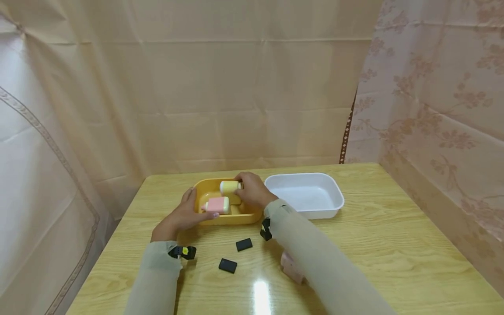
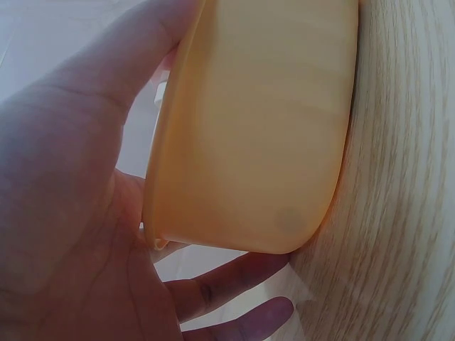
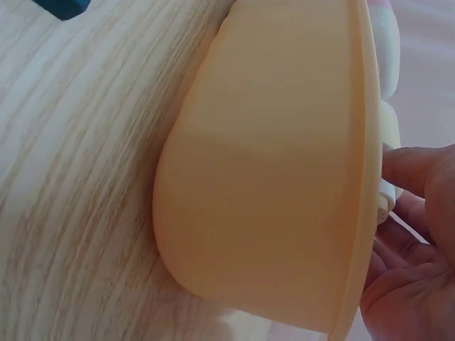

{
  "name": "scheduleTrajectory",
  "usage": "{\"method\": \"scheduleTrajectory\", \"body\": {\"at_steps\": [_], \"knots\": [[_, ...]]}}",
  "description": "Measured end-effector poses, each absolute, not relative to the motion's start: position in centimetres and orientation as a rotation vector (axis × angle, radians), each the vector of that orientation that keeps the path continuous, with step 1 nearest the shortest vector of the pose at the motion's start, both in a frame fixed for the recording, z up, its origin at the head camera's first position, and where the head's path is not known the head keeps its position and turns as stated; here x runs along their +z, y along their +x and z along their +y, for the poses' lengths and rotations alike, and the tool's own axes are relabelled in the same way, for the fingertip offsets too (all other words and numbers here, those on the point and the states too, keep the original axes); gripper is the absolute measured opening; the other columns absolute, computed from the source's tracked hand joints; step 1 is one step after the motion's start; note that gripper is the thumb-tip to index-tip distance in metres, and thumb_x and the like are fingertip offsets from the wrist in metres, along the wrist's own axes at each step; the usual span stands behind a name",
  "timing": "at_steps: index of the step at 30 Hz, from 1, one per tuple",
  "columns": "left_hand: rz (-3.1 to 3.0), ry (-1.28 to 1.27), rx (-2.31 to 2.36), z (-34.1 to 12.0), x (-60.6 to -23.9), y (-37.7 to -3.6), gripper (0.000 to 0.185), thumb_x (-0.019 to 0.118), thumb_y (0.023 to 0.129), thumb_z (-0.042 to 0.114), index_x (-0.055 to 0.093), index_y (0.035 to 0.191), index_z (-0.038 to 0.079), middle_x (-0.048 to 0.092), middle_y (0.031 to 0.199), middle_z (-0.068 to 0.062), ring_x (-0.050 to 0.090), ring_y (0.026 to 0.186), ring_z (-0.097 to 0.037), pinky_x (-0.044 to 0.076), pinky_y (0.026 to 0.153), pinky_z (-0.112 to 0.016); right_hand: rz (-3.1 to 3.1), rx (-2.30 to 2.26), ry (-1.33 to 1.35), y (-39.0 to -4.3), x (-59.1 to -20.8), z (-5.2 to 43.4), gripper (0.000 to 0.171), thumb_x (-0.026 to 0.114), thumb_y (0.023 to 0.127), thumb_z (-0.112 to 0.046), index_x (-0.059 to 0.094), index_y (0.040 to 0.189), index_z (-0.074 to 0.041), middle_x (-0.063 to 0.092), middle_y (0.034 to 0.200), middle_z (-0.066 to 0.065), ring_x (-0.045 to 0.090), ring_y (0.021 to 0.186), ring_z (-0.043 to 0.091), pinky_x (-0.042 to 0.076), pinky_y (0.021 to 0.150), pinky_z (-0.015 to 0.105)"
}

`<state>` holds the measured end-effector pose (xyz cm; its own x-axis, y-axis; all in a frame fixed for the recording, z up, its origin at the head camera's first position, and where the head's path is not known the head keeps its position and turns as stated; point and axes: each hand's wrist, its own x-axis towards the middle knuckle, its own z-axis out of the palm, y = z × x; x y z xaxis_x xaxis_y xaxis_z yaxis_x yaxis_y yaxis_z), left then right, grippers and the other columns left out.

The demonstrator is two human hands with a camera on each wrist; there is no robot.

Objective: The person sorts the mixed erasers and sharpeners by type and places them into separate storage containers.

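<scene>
A yellow plastic bin (image 1: 220, 220) stands on the table with two small squeeze bottles in it. My left hand (image 1: 185, 214) grips the bin's left end, the thumb along the front rim and the fingers round the outer side. In the left wrist view the bin's wall (image 2: 263, 128) fills the middle. Close to that thumb lies the pink bottle (image 1: 216, 205), on its side. With thumb and fingers my right hand (image 1: 253, 190) pinches the yellow bottle (image 1: 229, 187) by its cap end, over the back of the bin. The right wrist view shows its fingers (image 3: 412, 170) past the rim.
Right beside the yellow bin sits a white bin (image 1: 305, 214). Two small black boxes (image 1: 244, 244) lie in front, on the wooden table (image 1: 393, 245). A pink object (image 1: 291, 267) is partly hidden by the right forearm. Curtains hang behind and at both sides.
</scene>
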<state>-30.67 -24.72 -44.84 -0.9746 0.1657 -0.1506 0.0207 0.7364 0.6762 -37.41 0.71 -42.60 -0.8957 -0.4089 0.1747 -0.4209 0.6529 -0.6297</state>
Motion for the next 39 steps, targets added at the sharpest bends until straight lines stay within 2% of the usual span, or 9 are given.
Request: {"method": "scheduleTrajectory", "body": {"at_steps": [11, 25, 34, 39], "knots": [[2.725, 0.123, 1.049, -24.6, -44.8, -30.7, 0.142, 0.077, 0.073, 0.077, -0.011, 0.166, 0.015, -0.014, 0.173, -0.013, 0.004, 0.158, -0.048, 0.014, 0.123, -0.068, -2.940, 0.923, 0.780, -37.6, -41.7, -0.2, 0.034, 0.078, 0.094, -0.019, 0.066, 0.122, -0.004, 0.068, 0.110, 0.005, 0.061, 0.094, 0.017, 0.054, 0.084, 0.030], [2.720, 0.123, 1.048, -24.5, -44.7, -30.6, 0.142, 0.077, 0.075, 0.076, -0.012, 0.166, 0.013, -0.014, 0.173, -0.014, 0.004, 0.158, -0.048, 0.014, 0.123, -0.067, -3.066, 0.639, 0.783, -37.4, -40.2, -0.6, 0.032, 0.078, 0.094, -0.024, 0.068, 0.119, -0.005, 0.070, 0.105, 0.002, 0.062, 0.088, 0.015, 0.054, 0.082, 0.029], [2.716, 0.123, 1.054, -24.6, -44.7, -30.7, 0.142, 0.077, 0.074, 0.076, -0.012, 0.166, 0.013, -0.015, 0.173, -0.013, 0.003, 0.158, -0.048, 0.013, 0.123, -0.067, -3.046, 0.528, 0.824, -37.0, -39.6, -0.1, 0.033, 0.076, 0.095, -0.027, 0.070, 0.119, -0.006, 0.071, 0.108, 0.004, 0.062, 0.093, 0.017, 0.054, 0.087, 0.033], [2.712, 0.137, 1.075, -24.5, -44.9, -30.7, 0.141, 0.079, 0.075, 0.074, -0.011, 0.166, 0.013, -0.013, 0.173, -0.013, 0.003, 0.159, -0.047, 0.013, 0.124, -0.067, -3.027, 0.489, 0.828, -37.0, -39.5, 0.5, 0.033, 0.074, 0.094, -0.022, 0.070, 0.122, -0.005, 0.071, 0.115, 0.005, 0.062, 0.096, 0.017, 0.054, 0.090, 0.034]]}}
